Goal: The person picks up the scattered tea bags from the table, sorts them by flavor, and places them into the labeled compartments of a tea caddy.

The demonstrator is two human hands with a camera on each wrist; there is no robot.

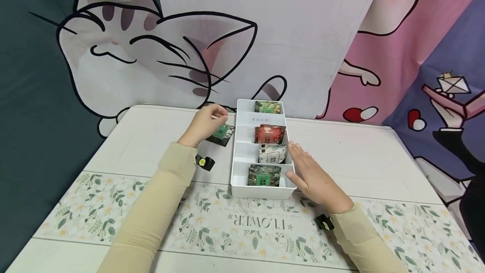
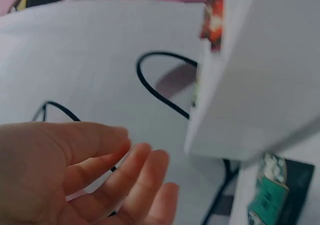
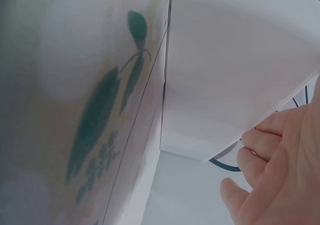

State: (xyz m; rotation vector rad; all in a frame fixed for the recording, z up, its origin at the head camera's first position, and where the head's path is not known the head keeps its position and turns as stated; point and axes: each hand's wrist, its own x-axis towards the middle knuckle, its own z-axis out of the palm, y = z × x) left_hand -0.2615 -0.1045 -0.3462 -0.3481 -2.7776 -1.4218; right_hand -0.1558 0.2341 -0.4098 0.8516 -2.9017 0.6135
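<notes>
A white divided box point(image 1: 261, 193) stands lengthwise on the table, with small printed sachets in its compartments. From back to front they are yellow-green point(image 1: 268, 107), red point(image 1: 270, 135), white point(image 1: 273, 154) and dark green point(image 1: 264, 176). Left of the box, a dark sachet with a green label point(image 1: 222, 136) lies on the table. My left hand point(image 1: 204, 122) hovers by that sachet with loosely bent fingers; nothing shows between them in the left wrist view. My right hand point(image 1: 314, 176) rests along the box's right side, its fingers extended against the wall point(image 3: 225, 70).
A floral strip with the word FLOWER point(image 1: 259, 221) crosses the white tabletop in front of the box. Behind the table hangs a cloth with a cartoon cat point(image 1: 125, 49). A black band with a yellow flower point(image 1: 204, 162) shows at the left wrist.
</notes>
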